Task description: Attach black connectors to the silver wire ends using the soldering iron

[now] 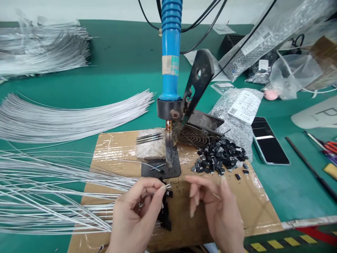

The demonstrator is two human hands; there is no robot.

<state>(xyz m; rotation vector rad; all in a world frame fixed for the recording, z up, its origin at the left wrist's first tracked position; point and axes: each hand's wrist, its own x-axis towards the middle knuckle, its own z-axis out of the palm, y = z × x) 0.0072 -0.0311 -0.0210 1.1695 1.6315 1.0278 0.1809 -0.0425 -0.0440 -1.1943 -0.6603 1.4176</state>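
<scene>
My left hand (pixel 139 211) is closed in a pinch on a thin grey-white wire, whose small silvery end (pixel 168 186) shows beyond the thumb and fingertip. Just behind and below those fingertips, a row of black pieces (pixel 165 216) sits on wire ends. My right hand (pixel 219 211) is apart from it, fingers spread and curled slightly, with nothing visible in it. Above both hands, a blue heat tool (pixel 170 84) points its metal nozzle (pixel 169 147) straight down. Under the nozzle a wire end lies on a dark plate (pixel 175 170).
Loose wires (pixel 52 189) run in from the left, with a bundle (pixel 79 116) behind. Small black pieces (pixel 221 154) are heaped on the cardboard (pixel 252 207). A phone (pixel 270 140), bubble-wrap bags (pixel 237 109) and a black rod (pixel 310 168) lie right. The slanted black bracket (pixel 198 77) holds the tool.
</scene>
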